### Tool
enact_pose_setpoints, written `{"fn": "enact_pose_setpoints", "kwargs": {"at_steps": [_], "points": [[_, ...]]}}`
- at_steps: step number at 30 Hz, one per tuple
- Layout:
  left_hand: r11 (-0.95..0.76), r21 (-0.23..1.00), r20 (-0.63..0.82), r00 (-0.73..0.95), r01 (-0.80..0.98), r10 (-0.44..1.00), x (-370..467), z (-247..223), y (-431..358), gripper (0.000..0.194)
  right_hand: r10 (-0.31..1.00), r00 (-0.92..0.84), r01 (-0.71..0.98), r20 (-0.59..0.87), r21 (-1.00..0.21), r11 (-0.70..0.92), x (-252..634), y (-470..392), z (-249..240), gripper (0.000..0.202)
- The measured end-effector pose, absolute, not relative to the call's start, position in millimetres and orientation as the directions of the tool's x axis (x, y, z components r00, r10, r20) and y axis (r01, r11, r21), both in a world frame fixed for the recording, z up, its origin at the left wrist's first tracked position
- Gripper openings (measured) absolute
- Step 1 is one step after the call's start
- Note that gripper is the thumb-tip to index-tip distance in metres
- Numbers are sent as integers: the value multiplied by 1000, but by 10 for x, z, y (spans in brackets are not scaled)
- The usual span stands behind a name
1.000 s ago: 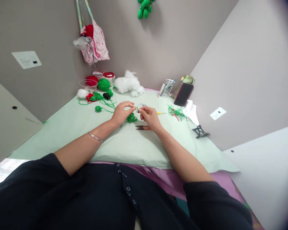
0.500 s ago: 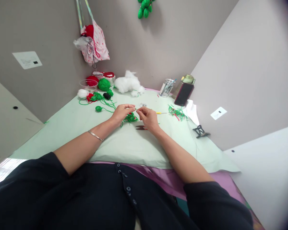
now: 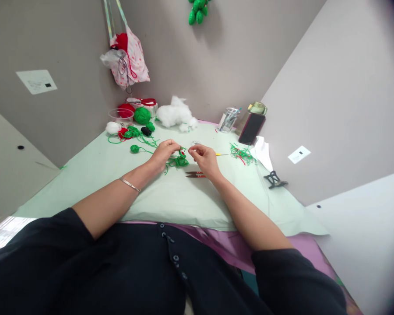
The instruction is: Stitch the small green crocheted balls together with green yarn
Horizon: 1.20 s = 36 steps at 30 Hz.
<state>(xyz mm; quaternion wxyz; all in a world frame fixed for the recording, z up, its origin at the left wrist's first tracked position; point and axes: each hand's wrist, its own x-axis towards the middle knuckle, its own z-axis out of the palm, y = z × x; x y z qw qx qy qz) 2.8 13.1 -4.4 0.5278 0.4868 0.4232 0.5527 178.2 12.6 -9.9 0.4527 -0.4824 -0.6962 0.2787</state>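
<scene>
white stuffing (image 3: 176,114), dark phone (image 3: 251,129), hanging bag (image 3: 128,59)

Both forearms reach forward, left hand (image 3: 164,154) and right hand (image 3: 206,158) close together, fingertips pinched.

Grey walls (image 3: 331,78), pale-green table (image 3: 184,201)

Green yarn piece (image 3: 178,161), pale green table cover (image 3: 170,197), red-handled snips (image 3: 195,174)
</scene>
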Motion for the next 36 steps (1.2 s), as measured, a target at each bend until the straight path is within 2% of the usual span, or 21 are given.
{"fn": "enact_pose_setpoints", "kwargs": {"at_steps": [3,6,8,13,15,22,31,36], "points": [[-29,963,46,58,-269,997,15,-23,125,13,924,-127,361,360,-851,381,1780,134,-92,19],[-51,956,72,61,-288,996,-1,11,115,20,928,-119,324,352,-870,372,1782,135,-80,21],[-82,971,104,86,-226,991,-12,26,112,26,932,-103,304,347,-881,362,1785,131,-64,22],[-139,990,143,284,-34,948,-27,-27,145,44,944,-69,245,323,-912,330,1786,104,17,24],[-150,988,150,312,-22,938,-23,-74,169,42,945,-69,207,319,-922,326,1785,91,52,23],[-80,984,130,341,-157,931,-1,-129,189,40,952,-77,49,297,-952,301,1806,67,88,30],[-147,987,161,307,-67,938,-48,-172,231,42,949,-118,-103,292,-954,281,1815,48,84,45],[-107,981,155,323,-159,934,-64,-142,240,47,953,-125,-120,276,-958,262,1825,82,54,46]]}}
